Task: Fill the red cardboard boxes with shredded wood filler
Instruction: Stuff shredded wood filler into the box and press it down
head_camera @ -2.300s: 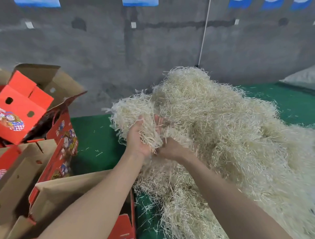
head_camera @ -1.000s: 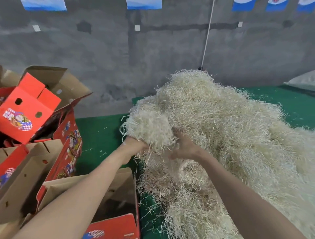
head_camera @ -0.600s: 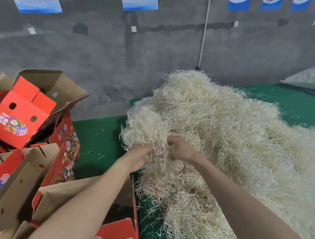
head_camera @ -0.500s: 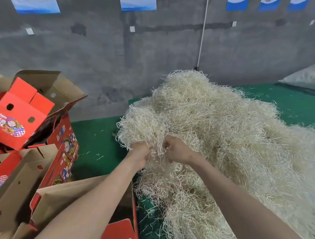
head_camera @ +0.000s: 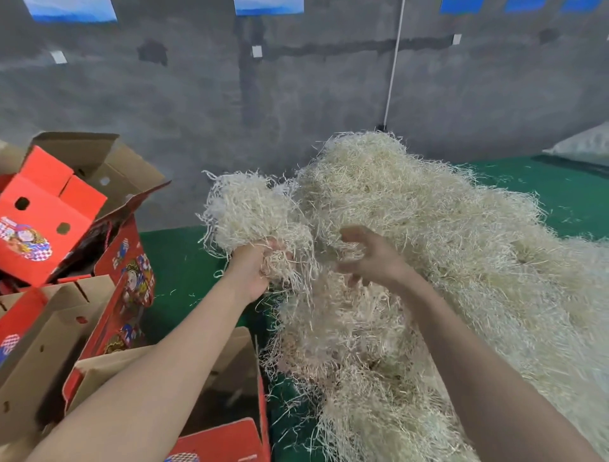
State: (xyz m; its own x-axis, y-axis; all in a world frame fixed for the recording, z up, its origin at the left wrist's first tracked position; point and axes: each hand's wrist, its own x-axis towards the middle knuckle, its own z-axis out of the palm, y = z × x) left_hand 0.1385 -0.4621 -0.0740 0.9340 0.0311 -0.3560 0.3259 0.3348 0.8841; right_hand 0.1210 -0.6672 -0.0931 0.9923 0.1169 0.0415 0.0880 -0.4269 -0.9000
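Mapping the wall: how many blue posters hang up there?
5 blue posters: one far left, one centre, three clustered right. All are cropped at the top; others may lie outside the view.

Count log.
- Hands: 2, left hand [head_camera: 250, 273] and right hand [head_camera: 372, 260].
- Shredded wood filler: 1 large heap [head_camera: 445, 263], 1 separate clump [head_camera: 250, 211] at frame centre.
- Red cardboard boxes [head_camera: 43, 224]: at least 3, left side; overlap prevents exact tally.
- Blue posters [head_camera: 71, 10], top edge: 5.
- White cord [head_camera: 393, 66]: 1.
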